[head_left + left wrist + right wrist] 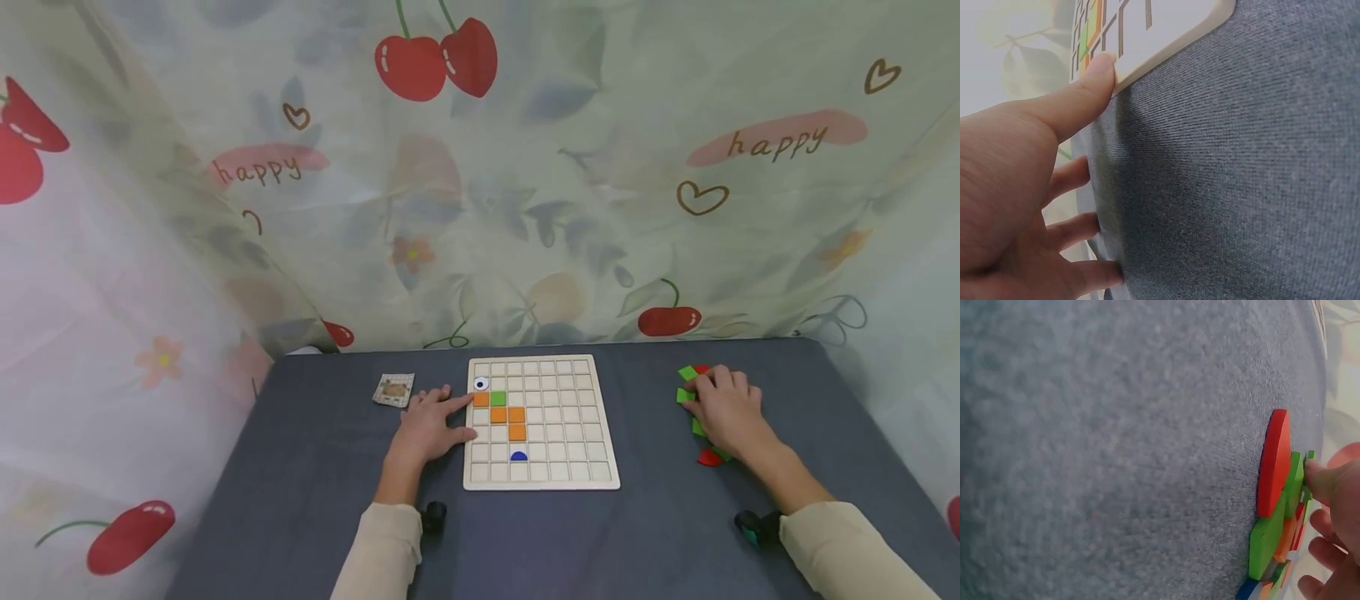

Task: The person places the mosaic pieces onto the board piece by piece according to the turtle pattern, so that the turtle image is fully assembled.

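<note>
My left hand (427, 425) rests at the left edge of a pale gridded board (562, 417), fingers spread and fairly straight. In the left wrist view its thumb (1094, 81) touches the board's rim. On the board lie an eye tile (481, 384), several orange tiles (517, 432), a green tile (498, 398) and a blue half-round tile (518, 456). Over a group of loose tiles at the right, my right hand (726, 412) pinches a green square tile (684, 396) with its fingertips. Red pieces (1274, 462) and other green pieces (1266, 540) lie beside it, partly hidden by the hand.
A small picture card (393, 390) lies left of the board on the dark cloth-covered table (300, 483). A printed curtain (510, 208) hangs behind the table's far edge. Orange and blue pieces (1249, 590) also show among the loose tiles in the right wrist view.
</note>
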`<state>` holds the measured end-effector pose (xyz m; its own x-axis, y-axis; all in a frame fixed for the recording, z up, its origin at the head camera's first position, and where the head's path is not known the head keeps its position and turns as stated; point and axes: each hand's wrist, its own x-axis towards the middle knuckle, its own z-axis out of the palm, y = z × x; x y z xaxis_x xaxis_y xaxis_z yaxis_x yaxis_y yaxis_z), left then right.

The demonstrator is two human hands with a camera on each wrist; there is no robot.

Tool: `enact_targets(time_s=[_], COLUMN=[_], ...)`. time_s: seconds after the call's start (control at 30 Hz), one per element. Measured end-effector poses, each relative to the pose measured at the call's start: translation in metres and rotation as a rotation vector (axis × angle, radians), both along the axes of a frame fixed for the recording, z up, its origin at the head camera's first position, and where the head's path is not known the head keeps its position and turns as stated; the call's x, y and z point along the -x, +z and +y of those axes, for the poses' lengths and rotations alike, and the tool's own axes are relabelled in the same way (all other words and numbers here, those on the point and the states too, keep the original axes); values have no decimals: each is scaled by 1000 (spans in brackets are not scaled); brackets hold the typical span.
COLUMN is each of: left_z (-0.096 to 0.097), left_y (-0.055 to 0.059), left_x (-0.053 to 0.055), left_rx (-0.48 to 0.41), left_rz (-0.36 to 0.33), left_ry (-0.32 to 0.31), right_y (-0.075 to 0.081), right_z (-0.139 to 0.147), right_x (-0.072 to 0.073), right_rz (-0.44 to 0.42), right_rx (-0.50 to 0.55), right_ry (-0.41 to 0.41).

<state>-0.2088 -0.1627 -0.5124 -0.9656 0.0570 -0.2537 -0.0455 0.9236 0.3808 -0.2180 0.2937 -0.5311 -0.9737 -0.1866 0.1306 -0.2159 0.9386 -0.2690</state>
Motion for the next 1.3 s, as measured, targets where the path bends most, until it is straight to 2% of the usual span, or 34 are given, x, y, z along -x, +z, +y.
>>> enact_targets(time_s=[0.2, 0.33, 0.43, 0.77, 1.1, 1.3], left_z=[-1, -1, -1, 0, 1, 1], left_y=[-1, 0, 1, 2, 3, 4], left_x=[1, 1, 1, -1, 0, -1], left_rx=[-2, -9, -9, -4, -10, -10], left_rz=[2, 8, 10, 10, 6, 3], left_ry=[-8, -6, -7, -4, 12, 10], right_y=[5, 10, 16, 26, 25, 19], right_z=[-10, -24, -37, -86, -135, -158], right_x=[-1, 1, 2, 4, 5, 1], right_rz=[44, 102, 116, 49, 0, -25], right_rx=[-12, -6, -2, 42, 144, 185], right_ry=[44, 83, 100, 137, 211, 255])
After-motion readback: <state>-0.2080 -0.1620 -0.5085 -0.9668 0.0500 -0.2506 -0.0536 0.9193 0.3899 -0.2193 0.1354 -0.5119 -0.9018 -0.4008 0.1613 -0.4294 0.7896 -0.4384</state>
